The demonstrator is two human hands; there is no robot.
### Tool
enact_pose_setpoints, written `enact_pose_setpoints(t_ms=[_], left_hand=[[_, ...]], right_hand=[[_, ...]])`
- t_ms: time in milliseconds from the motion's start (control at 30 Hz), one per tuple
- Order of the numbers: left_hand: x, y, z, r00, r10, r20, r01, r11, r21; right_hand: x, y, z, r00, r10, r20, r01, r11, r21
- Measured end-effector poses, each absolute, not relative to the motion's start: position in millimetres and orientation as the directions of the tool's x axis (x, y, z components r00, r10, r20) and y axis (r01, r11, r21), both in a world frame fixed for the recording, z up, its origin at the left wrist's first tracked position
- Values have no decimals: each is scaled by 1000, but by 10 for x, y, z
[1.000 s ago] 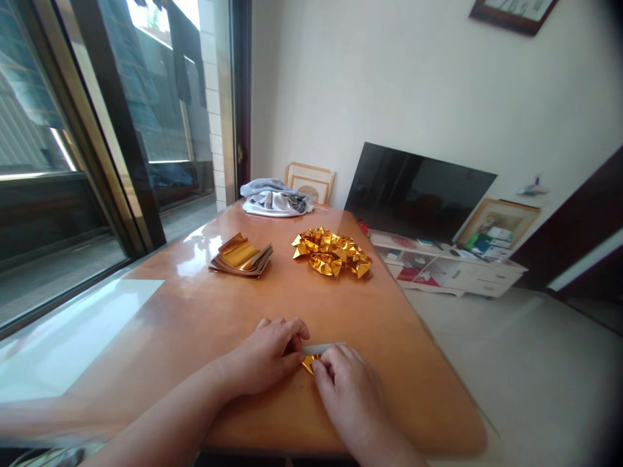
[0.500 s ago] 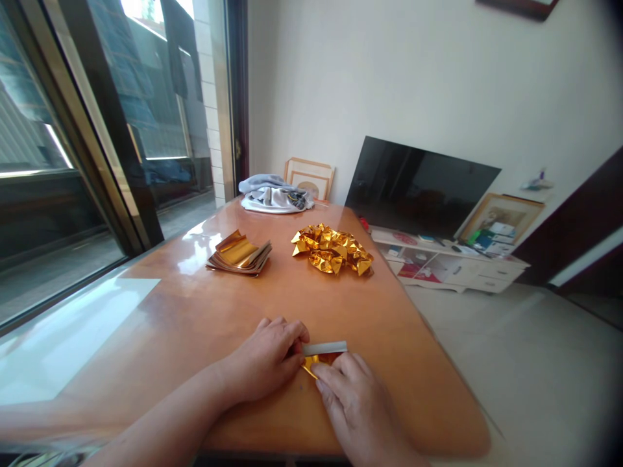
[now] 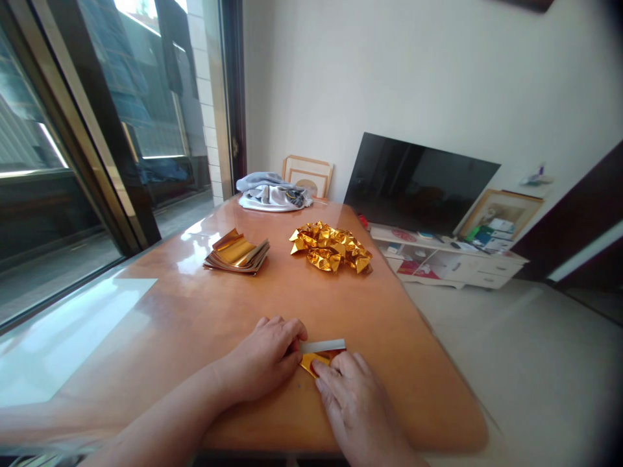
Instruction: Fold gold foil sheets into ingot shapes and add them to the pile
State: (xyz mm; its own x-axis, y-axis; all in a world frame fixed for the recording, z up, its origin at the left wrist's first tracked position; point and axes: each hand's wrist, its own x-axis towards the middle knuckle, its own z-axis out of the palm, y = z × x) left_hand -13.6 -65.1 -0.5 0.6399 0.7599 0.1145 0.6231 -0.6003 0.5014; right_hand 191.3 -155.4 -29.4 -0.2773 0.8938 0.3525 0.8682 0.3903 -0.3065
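Note:
A partly folded sheet of gold foil paper lies near the table's front edge, a pale strip of its back showing along the far side. My left hand pinches its left end between thumb and curled fingers. On the right, my right hand has its thumb and fingers closed on the near right part of the sheet. Both hands cover much of the paper. Further off on the left sits a stack of gold foil paper, its top sheets curling up. To its right is a pile of folded gold foil pieces.
The glossy wooden table has a rounded corner at the right. Folded grey clothing lies at its far end, near leaning picture frames. A television stands on a white cabinet. A sliding glass door runs along the left.
The camera view has shifted slightly. Both hands keep their hold on the foil paper, and a little more gold shows between them.

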Motion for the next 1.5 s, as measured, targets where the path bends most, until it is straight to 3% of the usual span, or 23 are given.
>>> enact_pose_setpoints(t_ms=[733,1100,1500], left_hand=[[-188,-652,49,637,766,85,575,-546,609],[-127,-670,64,661,746,84,607,-597,525],[-140,-667,36,737,666,118,545,-688,480]], right_hand=[[1894,-1557,-253,-274,898,343,892,371,-257],[1886,-1559,-277,-263,895,359,888,370,-272],[1909,-1586,-212,-307,883,355,903,388,-186]])
